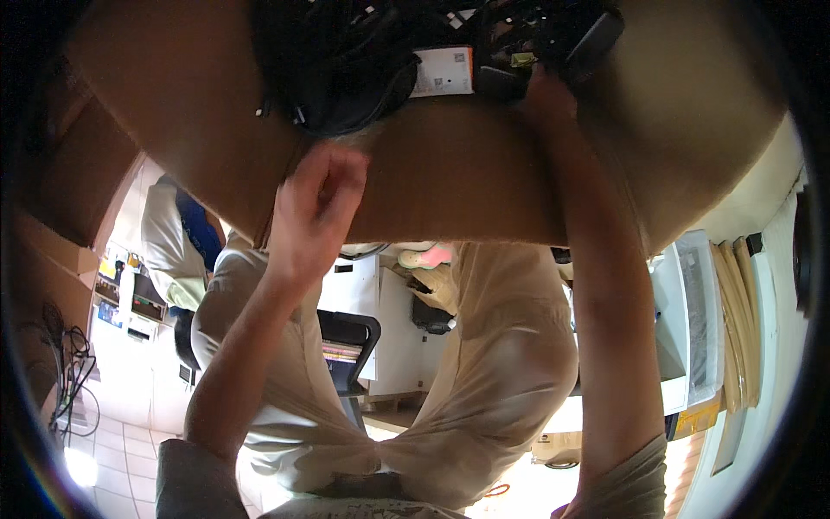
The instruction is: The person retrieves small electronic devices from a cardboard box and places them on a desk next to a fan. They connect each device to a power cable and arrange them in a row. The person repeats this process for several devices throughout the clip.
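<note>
A large cardboard box [467, 173] stands before me with its near flap folded toward me. In its dark inside lies a tangle of black cables [337, 69], with a white packet [445, 71] with an orange edge beside it. My right hand [552, 97] reaches into the box, in shadow, close to a small yellowish piece [523, 60] and a dark flat object [596, 39]; its fingers are hard to make out. Over the flap's left part, my left hand [324, 195] is closed with curled fingers. Whatever it may hold is hidden.
Behind and below me are a black-framed chair [350, 346] and a white cabinet [389, 337]. At left stand another person in light trousers [164, 233] and hanging cables [69, 372]. On the right is a clear plastic bin [699, 320] next to upright cardboard sheets [735, 320].
</note>
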Motion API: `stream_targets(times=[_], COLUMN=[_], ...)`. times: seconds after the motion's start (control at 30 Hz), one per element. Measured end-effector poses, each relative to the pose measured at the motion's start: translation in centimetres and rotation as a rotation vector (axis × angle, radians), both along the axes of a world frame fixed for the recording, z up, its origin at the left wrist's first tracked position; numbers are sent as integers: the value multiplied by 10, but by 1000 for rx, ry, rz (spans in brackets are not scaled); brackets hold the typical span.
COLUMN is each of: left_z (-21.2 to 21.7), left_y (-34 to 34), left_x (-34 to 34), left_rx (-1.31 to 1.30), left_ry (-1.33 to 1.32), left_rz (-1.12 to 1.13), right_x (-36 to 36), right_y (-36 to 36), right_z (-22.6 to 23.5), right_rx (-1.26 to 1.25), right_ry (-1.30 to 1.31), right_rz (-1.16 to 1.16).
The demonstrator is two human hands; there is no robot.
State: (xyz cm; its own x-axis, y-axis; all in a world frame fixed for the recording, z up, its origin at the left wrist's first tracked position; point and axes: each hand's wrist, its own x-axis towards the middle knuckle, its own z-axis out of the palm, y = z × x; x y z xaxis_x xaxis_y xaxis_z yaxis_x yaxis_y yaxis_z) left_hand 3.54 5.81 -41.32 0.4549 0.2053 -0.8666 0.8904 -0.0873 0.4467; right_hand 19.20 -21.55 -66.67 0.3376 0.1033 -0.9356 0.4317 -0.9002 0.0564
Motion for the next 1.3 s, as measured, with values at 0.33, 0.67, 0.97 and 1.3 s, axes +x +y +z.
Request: stream_targets(times=[0.33,0.67,0.97,1.3], left_z=[-133,-91,38,182], left_y=[30,48,59,36], left_x=[26,24,33,71], left_rx=[711,641,470,125], left_ry=[-409,-265,-358,-348], left_rz=[-787,-966,-194,283], right_x=[5,45,28,-75], right_y=[14,17,8,31], right_z=[7,125,270,355], right_rx=[125,269,454,720], right_ry=[4,41,0,147], right_rz=[439,154,-698,-1960])
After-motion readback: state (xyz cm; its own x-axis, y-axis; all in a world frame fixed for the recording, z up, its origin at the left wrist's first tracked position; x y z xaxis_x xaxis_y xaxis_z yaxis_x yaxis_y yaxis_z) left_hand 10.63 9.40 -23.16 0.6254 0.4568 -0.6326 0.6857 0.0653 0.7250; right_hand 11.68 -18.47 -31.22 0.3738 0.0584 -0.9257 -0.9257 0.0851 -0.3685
